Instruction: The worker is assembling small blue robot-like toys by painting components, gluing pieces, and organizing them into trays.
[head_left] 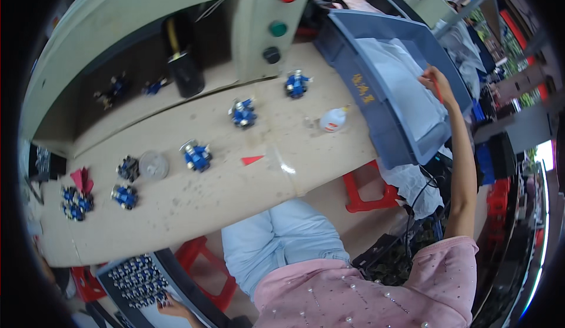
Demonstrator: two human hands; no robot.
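My right hand (438, 84) is stretched out over the blue-grey plastic bin (376, 101), its fingers closed on a thin red stick-like piece (436, 90). White sheets (397, 81) lie in the bin beneath it. Down at the lower left, my left hand (173, 308) is at the edge of a tray (112, 295) filled with rows of small blue-and-silver toy figures (138, 278). Its fingers are bent together by the nearest figures; what they pinch is too small to make out. On the bench stand similar blue figures, one in the middle (197, 155) and one farther back (242, 114).
A white squeeze bottle (333, 120) stands near the bin. A clear round cup (154, 166), a red triangular scrap (252, 160) and a crumpled red piece (82, 180) lie on the bench (218, 207). Behind rises a pale machine frame with buttons (278, 28). Red stools (368, 190) stand below.
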